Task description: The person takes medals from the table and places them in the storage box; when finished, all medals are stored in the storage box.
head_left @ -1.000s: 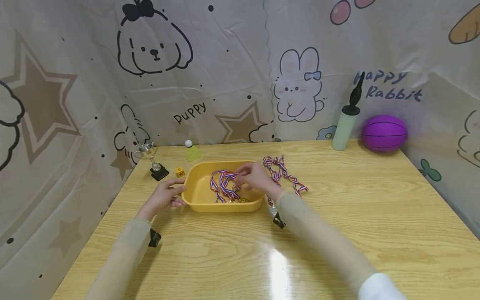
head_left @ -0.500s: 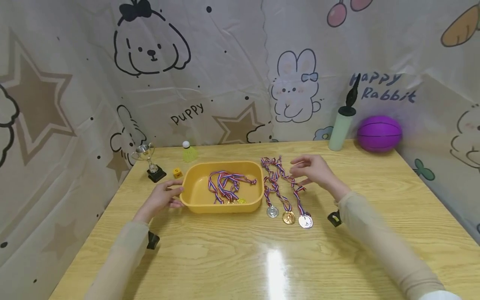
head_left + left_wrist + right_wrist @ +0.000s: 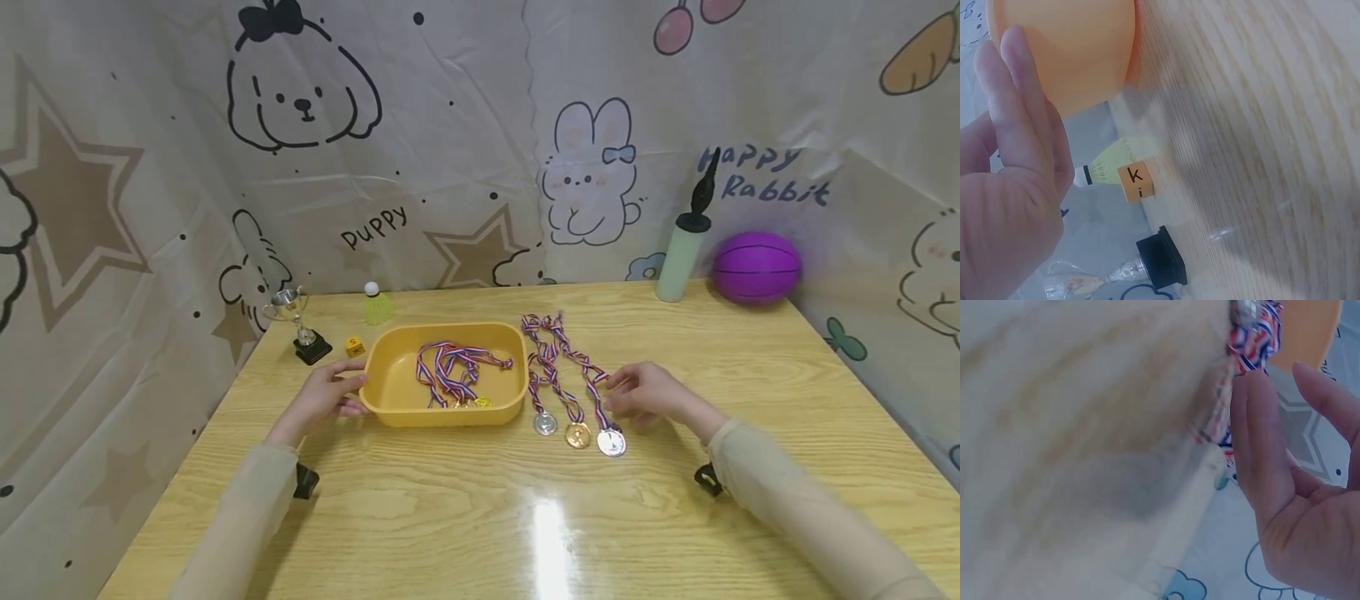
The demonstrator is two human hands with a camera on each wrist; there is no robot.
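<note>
The yellow basin (image 3: 442,417) is found set flat on the wooden table (image 3: 420,508), its left end met by the left hand (image 3: 318,400). The fingers are laid nearly straight along the outer wall and nothing is clenched; the contact is judged to be a steadying touch rather than a lift, the weight being borne by the table. Within the basin, striped ribbons (image 3: 450,385) are heaped loosely, their gold-coloured medals (image 3: 483,402) partly hidden by the near wall. Beside the right end, an inner silver medal (image 3: 545,423), a bronze-gold medal (image 3: 578,435) and an outer silver medal (image 3: 611,442) are laid in a row, discs toward the person and twisted straps (image 3: 597,404) trailed away, presumably so that each disc is shown separately. The right hand (image 3: 648,393) is held beside the outermost strap, relaxed, with nothing seen in its grasp; whether the strap is touched cannot be told. The trophy (image 3: 305,336), lettered cube (image 3: 355,347) and shuttlecock (image 3: 378,309) are stationed at the far left, the pump (image 3: 681,265) and purple ball (image 3: 756,268) at the far right, apparently so that the hands are not crowded.
</note>
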